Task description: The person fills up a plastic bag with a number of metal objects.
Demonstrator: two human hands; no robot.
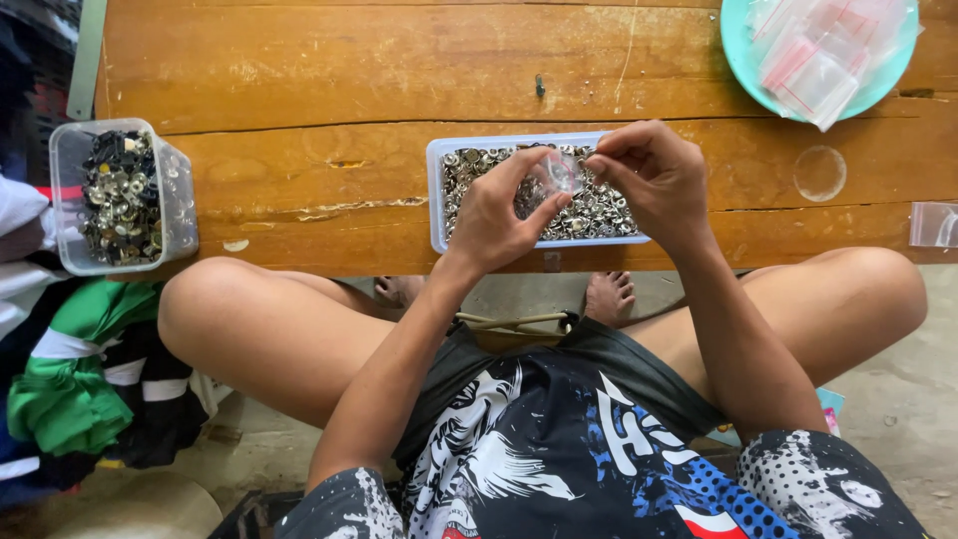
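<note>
Clear small bag (pixel 561 172) pinched by left hand (pixel 496 215) and right hand (pixel 647 175); tray of snaps (pixel 596 212) at six o'clock below remains full.

My left hand (pixel 494 215) and right hand (pixel 649 175) meet above the tray of metal pieces (pixel 436 200), a small clear bag (pixel 559 172) between my fingers; the tray lies on the table (pixel 349 70) before my knees; a tub (pixel 170 200) stands far left; a bowl of bags (pixel 743 55) lies behind, at right.
</note>
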